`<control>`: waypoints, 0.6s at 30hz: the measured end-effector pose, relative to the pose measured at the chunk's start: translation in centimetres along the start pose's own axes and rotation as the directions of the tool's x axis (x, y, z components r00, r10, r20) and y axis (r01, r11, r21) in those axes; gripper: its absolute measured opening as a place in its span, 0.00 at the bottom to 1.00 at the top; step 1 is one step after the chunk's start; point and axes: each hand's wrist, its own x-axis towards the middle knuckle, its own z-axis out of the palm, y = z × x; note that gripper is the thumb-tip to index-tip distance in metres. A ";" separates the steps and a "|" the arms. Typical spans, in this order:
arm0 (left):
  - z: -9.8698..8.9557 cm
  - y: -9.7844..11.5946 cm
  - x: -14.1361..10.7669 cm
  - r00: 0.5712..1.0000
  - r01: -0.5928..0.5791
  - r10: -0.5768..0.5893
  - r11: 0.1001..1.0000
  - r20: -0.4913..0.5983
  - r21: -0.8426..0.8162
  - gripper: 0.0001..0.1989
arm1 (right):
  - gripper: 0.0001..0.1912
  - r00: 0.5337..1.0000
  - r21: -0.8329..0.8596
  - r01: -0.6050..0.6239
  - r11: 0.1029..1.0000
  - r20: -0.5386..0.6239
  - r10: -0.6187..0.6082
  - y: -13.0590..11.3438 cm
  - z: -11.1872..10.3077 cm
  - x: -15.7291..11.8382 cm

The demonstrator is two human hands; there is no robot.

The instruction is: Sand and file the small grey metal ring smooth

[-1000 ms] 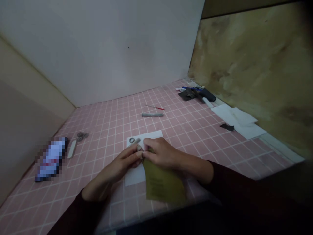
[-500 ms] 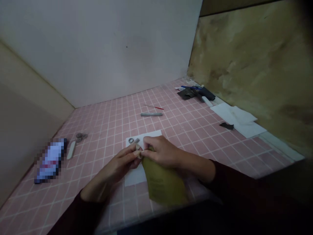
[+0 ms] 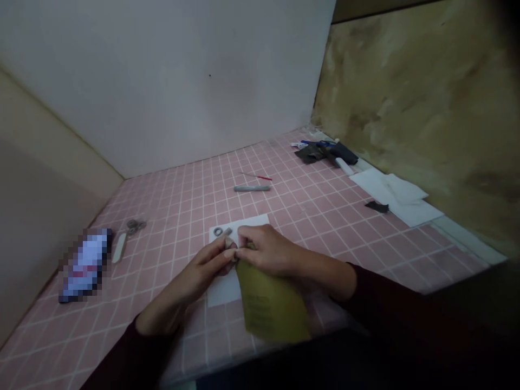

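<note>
A yellow sheet point(image 3: 274, 303) with faint print hangs from my right hand point(image 3: 268, 249), whose fingers are closed on its upper end. My left hand point(image 3: 209, 262) pinches a small pale piece point(image 3: 228, 244) whose shape is mostly hidden by the fingertips. The fingertips of both hands meet above a white paper point(image 3: 223, 292) on the tiled table. Just beyond them on that paper lie a small grey ring point(image 3: 218, 231) and a short grey piece point(image 3: 228, 231).
Ahead lie a grey rod point(image 3: 252, 188) and a thin red-handled tool point(image 3: 264, 178). Scissors point(image 3: 132, 227), a white stick point(image 3: 119, 248) and a blurred-out phone-like object point(image 3: 85, 265) are at left. Dark cloths point(image 3: 311, 153) and white papers point(image 3: 390, 192) line the right wall.
The yellow sheet's lower end has shifted slightly to the left. My hands keep nearly the same pose, with their fingertips together.
</note>
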 end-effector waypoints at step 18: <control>0.3 1.5 -1.0 0.986 -0.156 0.167 0.954 -0.022 0.256 0.08 | 0.07 0.870 0.532 -0.403 0.744 0.475 0.131 0.0 -0.2 -0.4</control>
